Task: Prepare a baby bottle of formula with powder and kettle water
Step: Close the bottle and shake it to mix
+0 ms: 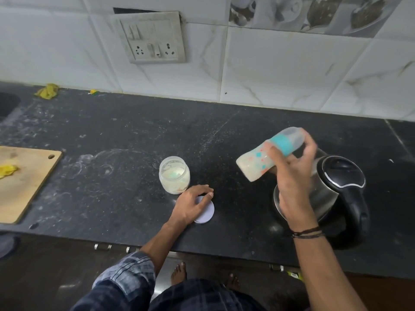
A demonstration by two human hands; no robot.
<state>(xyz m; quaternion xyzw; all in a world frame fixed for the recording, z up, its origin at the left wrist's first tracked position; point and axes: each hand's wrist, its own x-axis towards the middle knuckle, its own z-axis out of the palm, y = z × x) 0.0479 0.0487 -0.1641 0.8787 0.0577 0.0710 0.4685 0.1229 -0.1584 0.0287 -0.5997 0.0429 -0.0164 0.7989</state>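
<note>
So one person is standing at a dark stone counter, and I'm counting one of pretty much everything here. The right hand is gripping the one baby bottle, fingers wrapped round it just below the teal collar, clear cap on. It's being held up in the air, tilted so the cap end is pointing up and away and the base is dipping toward the left, right beside the single kettle, which is sitting on the counter with its black lid closed. The bottle is looking milky inside. The left hand is resting on one round pale lid lying flat on the counter, fingers relaxed and draped over it, not clenched. Just behind that hand, one open jar of whitish powder is standing upright, close to the lid. Off to the left, one wooden cutting board is lying there with a yellow scrap on it, and a second yellow scrap is sitting back by the wall. One switch plate with two sockets is hanging crooked on the tiles. Three dark cords are circling the right wrist.
</note>
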